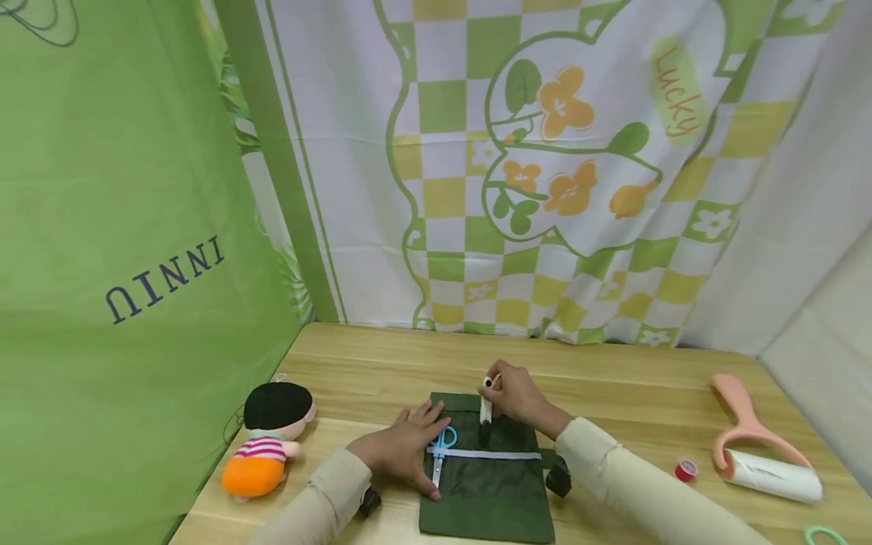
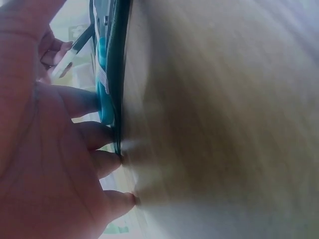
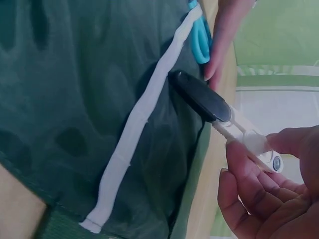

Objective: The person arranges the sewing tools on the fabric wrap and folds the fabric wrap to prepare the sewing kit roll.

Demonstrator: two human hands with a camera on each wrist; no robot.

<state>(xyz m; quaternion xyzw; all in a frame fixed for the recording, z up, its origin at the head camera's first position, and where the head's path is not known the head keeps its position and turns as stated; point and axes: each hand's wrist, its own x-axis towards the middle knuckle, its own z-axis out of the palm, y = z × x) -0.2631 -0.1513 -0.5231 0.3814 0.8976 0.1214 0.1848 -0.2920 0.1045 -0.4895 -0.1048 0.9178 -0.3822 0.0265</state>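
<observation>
"What holds what down there?"

"A dark green fabric organiser (image 1: 490,496) lies on the desk (image 1: 368,356), set in from the far edge and well apart from the left and right edges. A white band (image 1: 490,455) crosses it from side to side, and blue-handled scissors (image 1: 437,469) sit under the band near its left end."

"Pointing where?"

"Handles toward the desk's far edge, blade tips away from it, so their long axis runs front to back with a slight slant."

"And the right hand (image 1: 519,395)?"

"Its grip is pinched on a white tool (image 3: 217,110) with a black end, over the organiser's far half. The black end points away from the far edge, toward the band and just beside it; I can't tell whether it touches the fabric. The tool's long axis runs nearly in line with the scissors."

"The left hand (image 1: 403,445)?"

"Its grip is loose, fingers spread over the organiser's left side, against the scissors' handles."

"Anything by the edges?"

"A doll (image 1: 262,448) by the left edge, black-topped head toward the far edge. Near the right edge, a lint roller (image 1: 773,475), its pink handle toward the far edge, and beside it a small red round item (image 1: 686,471)."
</observation>
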